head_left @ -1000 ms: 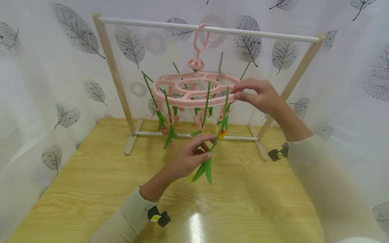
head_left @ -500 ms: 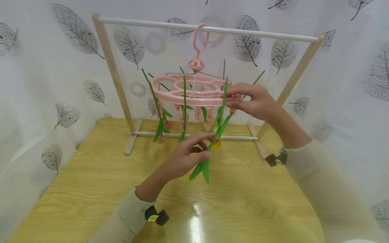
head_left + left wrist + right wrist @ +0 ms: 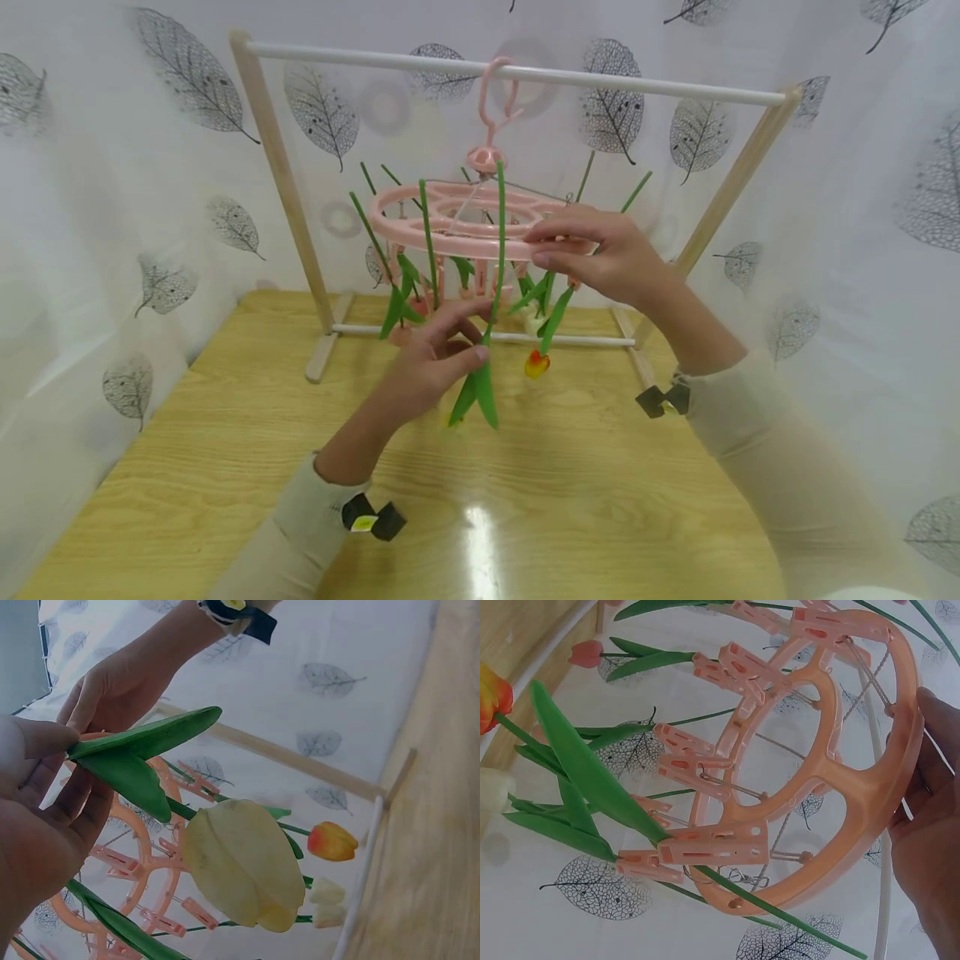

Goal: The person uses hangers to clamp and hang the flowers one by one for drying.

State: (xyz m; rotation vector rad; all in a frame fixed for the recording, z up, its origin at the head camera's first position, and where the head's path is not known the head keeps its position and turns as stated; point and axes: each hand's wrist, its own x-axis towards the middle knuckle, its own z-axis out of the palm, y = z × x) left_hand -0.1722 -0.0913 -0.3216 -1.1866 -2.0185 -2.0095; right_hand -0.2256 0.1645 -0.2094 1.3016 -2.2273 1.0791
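A round pink clip hanger (image 3: 442, 244) hangs by its hook from a white rod. My right hand (image 3: 618, 254) pinches its rim at the front right, thumb below and fingers above. In my left hand (image 3: 420, 362) is the stem of a pale yellow artificial tulip (image 3: 241, 862), pinched near its green leaves, bloom pointing down. The stem's upper end crosses in front of the hanger in the head view. Pink clothespins (image 3: 720, 844) dangle under the ring, and several of them grip other tulips upside down, among them a red-and-yellow tulip (image 3: 536, 364).
The rack has wooden legs (image 3: 281, 183), a white top rod (image 3: 637, 82) and a low white crossbar (image 3: 592, 340). It stands toward the back of a wood-grain table (image 3: 585, 483). A white curtain (image 3: 187, 158) with leaf prints surrounds it.
My right hand has moved left along with the rim, and the hanger has turned, shifting the hanging tulips. My left hand has moved left and slightly up with the yellow tulip.
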